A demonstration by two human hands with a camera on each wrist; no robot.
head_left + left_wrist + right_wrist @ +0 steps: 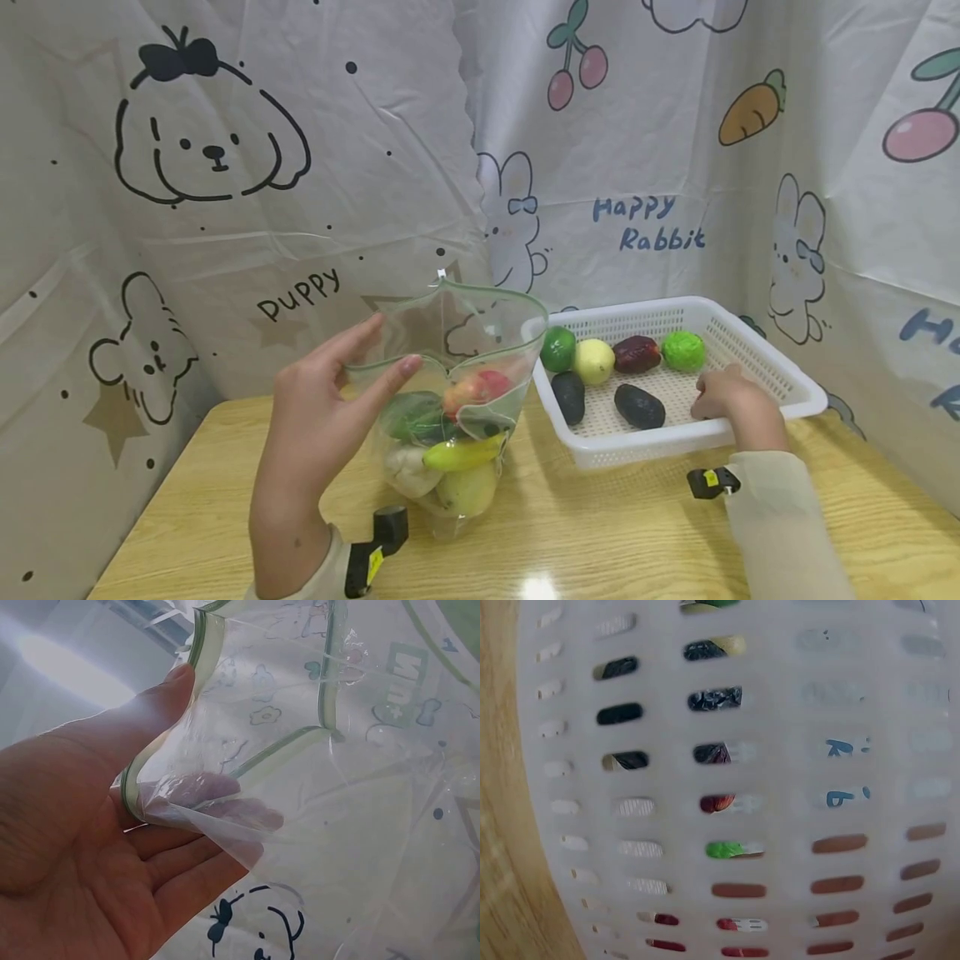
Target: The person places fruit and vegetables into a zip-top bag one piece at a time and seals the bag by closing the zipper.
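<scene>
A clear bag with a green-edged mouth stands on the table, holding a banana, a red-yellow fruit and several other pieces. My left hand is at its mouth, thumb and fingers spread; in the left wrist view the hand has its thumb against the rim and extended fingers partly behind the plastic. My right hand reaches into the white basket, fingertips hidden. Through the basket slots in the right wrist view, something red shows beside the hand; whether it is held is unclear.
Within the basket lie a green lime-like fruit, a pale yellow fruit, a dark red one, a bright green one and two dark avocado-like ones. Printed curtains hang behind the table.
</scene>
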